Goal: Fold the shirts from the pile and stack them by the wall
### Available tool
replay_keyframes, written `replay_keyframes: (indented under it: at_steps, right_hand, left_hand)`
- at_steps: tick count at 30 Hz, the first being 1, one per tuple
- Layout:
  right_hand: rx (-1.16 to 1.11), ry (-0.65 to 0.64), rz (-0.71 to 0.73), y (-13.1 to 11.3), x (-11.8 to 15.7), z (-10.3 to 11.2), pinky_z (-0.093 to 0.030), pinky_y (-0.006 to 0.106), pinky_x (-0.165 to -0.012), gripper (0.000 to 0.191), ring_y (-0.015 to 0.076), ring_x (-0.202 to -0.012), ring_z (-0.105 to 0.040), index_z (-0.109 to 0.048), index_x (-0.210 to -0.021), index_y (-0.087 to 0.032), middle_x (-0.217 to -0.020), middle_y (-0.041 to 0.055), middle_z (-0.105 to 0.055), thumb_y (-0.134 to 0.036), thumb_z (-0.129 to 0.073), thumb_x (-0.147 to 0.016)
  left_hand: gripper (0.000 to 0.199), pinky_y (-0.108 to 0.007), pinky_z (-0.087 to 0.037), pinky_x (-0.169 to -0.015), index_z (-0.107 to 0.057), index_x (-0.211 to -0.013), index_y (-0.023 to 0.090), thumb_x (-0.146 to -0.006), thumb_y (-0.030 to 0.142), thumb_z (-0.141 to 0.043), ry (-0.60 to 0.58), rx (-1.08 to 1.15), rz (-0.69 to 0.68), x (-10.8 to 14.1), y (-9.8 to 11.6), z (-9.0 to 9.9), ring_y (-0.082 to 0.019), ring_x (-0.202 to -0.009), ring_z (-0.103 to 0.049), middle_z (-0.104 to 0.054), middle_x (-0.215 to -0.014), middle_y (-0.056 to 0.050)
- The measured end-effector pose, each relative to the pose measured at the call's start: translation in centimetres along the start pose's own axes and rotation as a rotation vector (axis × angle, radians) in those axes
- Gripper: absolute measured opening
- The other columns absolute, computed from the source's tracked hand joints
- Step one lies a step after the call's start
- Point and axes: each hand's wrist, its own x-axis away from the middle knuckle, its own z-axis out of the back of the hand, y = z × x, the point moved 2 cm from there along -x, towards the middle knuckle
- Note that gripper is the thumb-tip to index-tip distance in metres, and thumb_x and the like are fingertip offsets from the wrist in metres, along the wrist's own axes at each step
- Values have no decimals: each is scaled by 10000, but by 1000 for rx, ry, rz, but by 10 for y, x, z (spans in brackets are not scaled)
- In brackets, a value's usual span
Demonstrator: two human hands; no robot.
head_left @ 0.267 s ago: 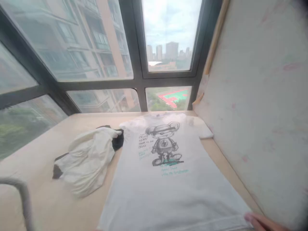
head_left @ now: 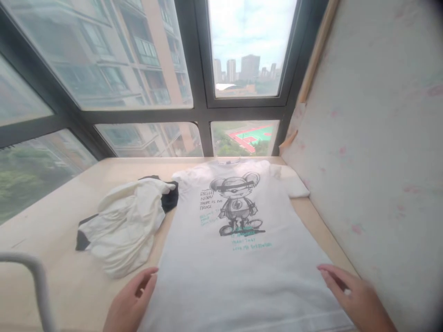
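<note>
A white T-shirt with a sketched bear figure and black and green lettering lies spread out, front side up, its collar toward the window. My left hand is at the shirt's left edge, fingers curled and thumb and fingertips close together at the fabric. At the right edge, my right hand pinches at the cloth in the same way, the fingertips touching the side of the shirt. Left of the shirt is a crumpled white garment with black parts.
The pale wooden surface runs up to dark window frames. A patterned wall rises close on the right. A curved grey metal tube stands at the lower left.
My left hand has come into view at the shirt's left edge. My right hand has moved up from the bottom hem to higher along the right edge. The view has shifted slightly.
</note>
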Motion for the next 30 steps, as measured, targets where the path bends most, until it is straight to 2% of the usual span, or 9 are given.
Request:
replay_keyframes:
  at_steps: [5, 8, 11, 14, 17, 20, 22, 26, 30]
  right_hand:
    - [37, -49, 403, -88, -32, -55, -560, 370, -958, 320, 227, -1155, -633, -672, -1184, -253, -1269, 61, -659, -383, -496, -950]
    - [104, -132, 588, -134, -34, -87, -508, 391, -1037, 368, 230, -1305, -517, -595, -1299, -263, -1435, 51, -533, -308, -517, -942]
    - [172, -163, 695, -157, -29, -111, -478, 404, -1064, 450, 251, -1388, -418, -536, -1367, -248, -1523, 57, -428, -271, -545, -918]
    - [246, -141, 792, -159, -24, -127, -451, 442, -1072, 488, 288, -1416, -369, -529, -1375, -215, -1547, 82, -388, -269, -567, -891]
    - [299, -95, 889, -155, -22, -135, -421, 460, -1073, 491, 313, -1423, -350, -548, -1356, -196, -1541, 105, -395, -294, -583, -875]
    - [317, -45, 930, -153, -23, -137, -402, 439, -1068, 466, 312, -1414, -363, -583, -1313, -180, -1503, 120, -449, -309, -594, -865]
    - [317, -20, 944, -153, -25, -137, -388, 426, -1071, 441, 306, -1402, -383, -606, -1279, -179, -1466, 120, -495, -305, -597, -856]
    - [326, 15, 962, -150, -27, -141, -383, 407, -1071, 404, 291, -1372, -427, -635, -1221, -194, -1396, 107, -567, -302, -601, -833]
    - [354, 34, 991, -146, -28, -144, -411, 413, -1043, 391, 304, -1342, -465, -646, -1185, -192, -1356, 119, -599, -299, -610, -811]
  left_hand:
    - [438, -464, -438, -1041, -669, -1137, 156, -863, 418, -449, 238, -312, -443, -70, 38, -27, -310, -1195, -584, -653, -1256, -153]
    - [424, -527, -410, -1015, -657, -1194, 161, -902, 361, -423, 329, -562, -417, -112, 37, -32, -354, -1243, -521, -590, -1343, -172]
    - [412, -503, -414, -978, -677, -1173, 159, -908, 356, -430, 345, -619, -374, -145, 25, -28, -351, -1183, -546, -604, -1318, -171]
    - [389, -494, -391, -996, -693, -1137, 163, -902, 344, -442, 338, -598, -367, -166, 14, -21, -340, -1171, -552, -611, -1305, -166]
    - [361, -517, -332, -1054, -698, -1088, 146, -894, 306, -438, 347, -576, -332, -180, 20, -17, -352, -1226, -516, -617, -1282, -179]
    - [379, -431, -355, -1057, -648, -1165, 150, -917, 274, -390, 343, -511, -299, -200, 48, -22, -301, -1235, -519, -615, -1281, -153]
    - [401, -360, -423, -973, -589, -1250, 180, -936, 307, -376, 312, -469, -269, -222, 72, -30, -259, -1151, -580, -630, -1254, -125]
    - [522, -392, -468, -847, -533, -1301, 185, -873, 484, -505, 222, -424, -143, -279, 111, -46, -321, -1009, -641, -686, -1081, -158]
    - [399, -409, -472, -831, -649, -1018, 194, -734, 474, -668, 120, -353, -54, -321, 119, -48, -353, -988, -645, -707, -965, -150]
